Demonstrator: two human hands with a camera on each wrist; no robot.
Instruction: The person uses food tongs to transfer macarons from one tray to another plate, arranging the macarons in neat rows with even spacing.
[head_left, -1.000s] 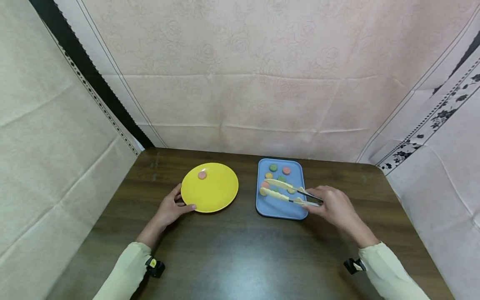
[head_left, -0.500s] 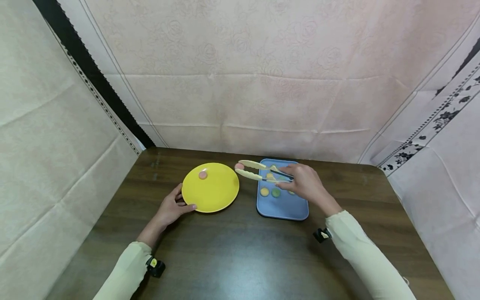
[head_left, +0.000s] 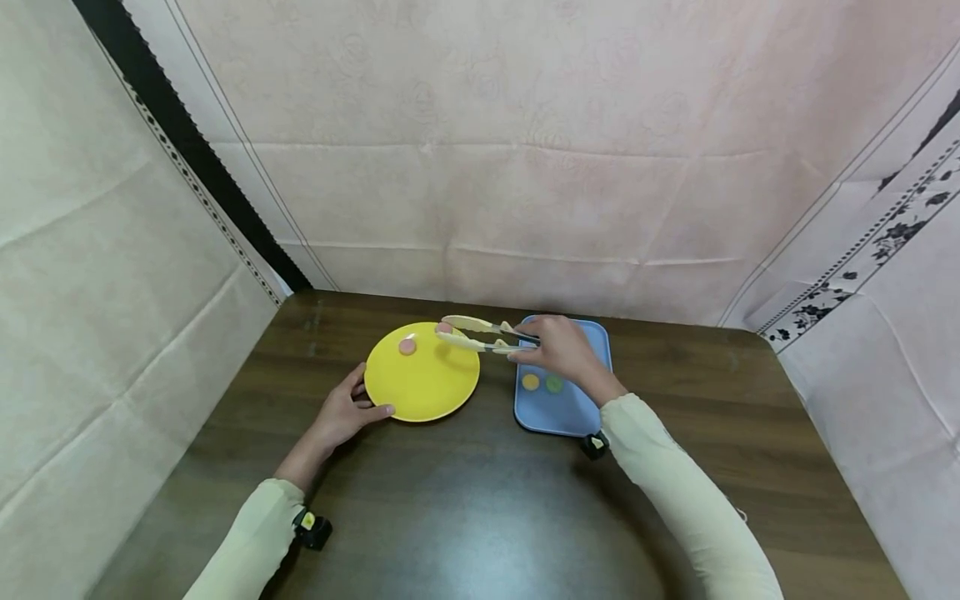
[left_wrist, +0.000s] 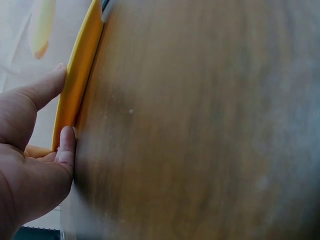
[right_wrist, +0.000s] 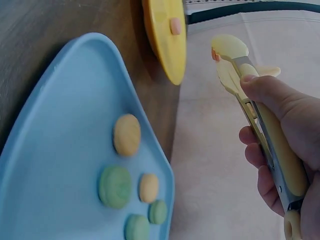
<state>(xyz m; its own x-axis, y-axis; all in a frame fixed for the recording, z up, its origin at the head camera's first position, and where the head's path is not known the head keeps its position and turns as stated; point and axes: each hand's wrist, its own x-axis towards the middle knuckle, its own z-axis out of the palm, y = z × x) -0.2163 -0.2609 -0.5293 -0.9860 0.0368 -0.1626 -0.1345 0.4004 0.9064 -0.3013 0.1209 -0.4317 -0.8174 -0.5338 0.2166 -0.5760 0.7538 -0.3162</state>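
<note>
Pink and round, one small piece (head_left: 444, 327) is held between the tips of the pale yellow tongs (right_wrist: 277, 140), at the far right part of the yellow plate (head_left: 420, 387); whether it touches the plate cannot be told. The tongs are gripped by curled fingers of the right hand (head_left: 558, 346). One other pink piece (head_left: 407, 346) is already set on the plate, whose rim is pinched by the left hand (head_left: 347, 414). Beside it, on the blue tray (head_left: 558, 417), at least five yellow and green pieces (right_wrist: 115, 186) are seen; others may be hidden. The transfer is judged to be early: one piece placed, one almost delivered, most left.
</note>
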